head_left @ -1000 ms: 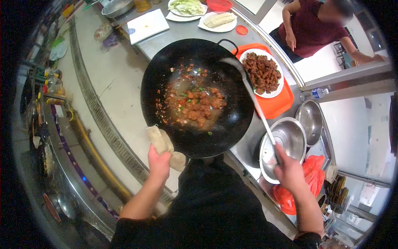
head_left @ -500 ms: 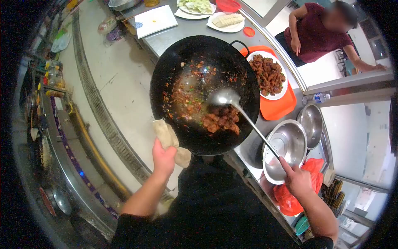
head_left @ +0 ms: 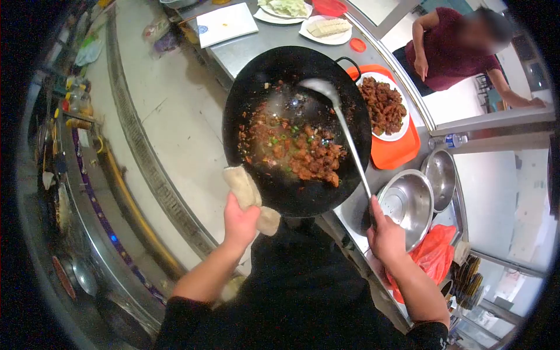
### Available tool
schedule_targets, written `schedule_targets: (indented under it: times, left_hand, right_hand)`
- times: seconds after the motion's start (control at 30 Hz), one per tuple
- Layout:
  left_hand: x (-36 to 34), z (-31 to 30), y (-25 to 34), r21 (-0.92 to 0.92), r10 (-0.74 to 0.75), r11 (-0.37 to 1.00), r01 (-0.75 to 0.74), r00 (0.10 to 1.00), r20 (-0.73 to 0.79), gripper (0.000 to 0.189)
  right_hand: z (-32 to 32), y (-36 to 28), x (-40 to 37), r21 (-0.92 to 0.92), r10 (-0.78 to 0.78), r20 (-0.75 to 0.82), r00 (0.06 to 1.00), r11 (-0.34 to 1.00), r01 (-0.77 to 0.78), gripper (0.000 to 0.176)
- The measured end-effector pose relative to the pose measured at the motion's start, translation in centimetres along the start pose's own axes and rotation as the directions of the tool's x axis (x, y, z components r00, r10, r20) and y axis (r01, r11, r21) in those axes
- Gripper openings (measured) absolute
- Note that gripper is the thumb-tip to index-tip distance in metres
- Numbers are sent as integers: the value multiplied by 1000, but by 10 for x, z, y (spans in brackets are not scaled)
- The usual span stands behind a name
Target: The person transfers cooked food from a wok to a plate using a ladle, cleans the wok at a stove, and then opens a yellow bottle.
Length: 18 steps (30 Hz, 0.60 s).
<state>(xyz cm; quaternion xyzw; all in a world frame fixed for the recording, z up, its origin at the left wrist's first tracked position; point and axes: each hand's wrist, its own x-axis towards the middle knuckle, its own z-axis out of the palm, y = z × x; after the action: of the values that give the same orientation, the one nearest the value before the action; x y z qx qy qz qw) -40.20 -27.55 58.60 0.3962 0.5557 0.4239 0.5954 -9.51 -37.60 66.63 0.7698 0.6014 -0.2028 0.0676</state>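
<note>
A large black wok (head_left: pixel 262 76) is in front of me, its near rim close to my body. My left hand (head_left: pixel 240 219) is closed around a folded beige cloth (head_left: pixel 242 185) at the wok's near left rim; the cloth hides the part of the rim under it. My right hand (head_left: pixel 386 233) grips the long handle of a metal ladle (head_left: pixel 350 137). The ladle's bowl is over the far side of the wok, slightly blurred. Browned meat pieces (head_left: pixel 318 160) lie in the lower right of the wok, with chopped red and green bits and liquid beside them.
Right of the wok, a white plate of browned meat (head_left: pixel 382 106) rests on an orange tray (head_left: pixel 394 153). Steel bowls (head_left: pixel 406 189) and a red plastic bag (head_left: pixel 434 248) are nearer. Plates of cabbage (head_left: pixel 286 8) and pale slices (head_left: pixel 326 28) stand behind. A person (head_left: pixel 449 52) is beyond the counter.
The ladle has moved from beside the meat to the wok's far side, and my right hand has shifted left. The meat is more spread out. The wok sits slightly further right in view.
</note>
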Motion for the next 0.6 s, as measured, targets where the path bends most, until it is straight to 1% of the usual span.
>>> schedule_targets:
  times: [0.03,0.07,0.1,0.13,0.2,0.23,0.27,0.3,0.33,0.37,0.4,0.43,0.47,0.53,0.57,0.6]
  left_hand:
    - [-3,3,5,47,-23,999,23,1000,-8,50]
    - [-4,6,8,94,-42,995,43,999,-16,51]
    - [-5,8,8,95,-40,995,41,999,-20,51]
    - [-6,9,8,69,-17,997,17,1000,3,52]
    - [-9,13,8,44,7,999,-8,1000,22,52]
    - [-9,15,9,60,14,998,-15,1000,20,52]
    - [-11,17,11,76,21,997,-22,1000,18,52]
    - [-12,19,13,78,23,997,-24,1000,15,52]
    - [-15,21,16,113,31,993,-33,999,24,52]
    - [-16,21,18,149,40,988,-44,999,33,52]
    - [-16,20,14,151,43,987,-47,999,27,52]
    - [-16,19,6,143,71,987,-76,997,41,52]
    - [-16,18,2,135,98,985,-105,994,54,53]
    - [-20,19,10,165,88,982,-94,995,44,53]
    - [-20,19,12,191,70,978,-79,996,50,53]
    - [-20,18,12,191,75,978,-84,996,53,53]
  right_hand:
    - [-1,-3,4,-1,-2,2,1000,1000,2,80]
    - [-2,-7,11,63,59,30,998,996,-61,80]
    - [-3,-10,16,126,115,65,991,984,-123,80]
    - [-2,-7,13,128,111,64,992,985,-119,80]
    - [-1,2,4,358,-122,100,987,930,78,78]
    - [-12,-3,0,359,-126,100,987,930,82,78]
    - [-33,-12,-9,601,-79,316,946,788,-135,80]
    - [-50,-18,-16,730,-100,519,849,568,-380,83]
    - [-59,-20,-20,731,-104,518,849,568,-377,83]
    - [-66,-19,-24,761,-154,599,786,415,-499,85]
    - [-72,-20,-29,747,-220,663,716,254,-614,86]
    - [-80,-25,-36,730,-223,682,696,157,-665,89]
    - [-82,-24,-43,732,-229,680,696,160,-662,89]
    - [-84,-19,-57,673,-306,692,654,-57,-738,93]
    - [-87,-23,-64,659,-286,694,661,-116,-743,95]
    - [-86,-22,-69,663,-286,690,665,-118,-739,95]
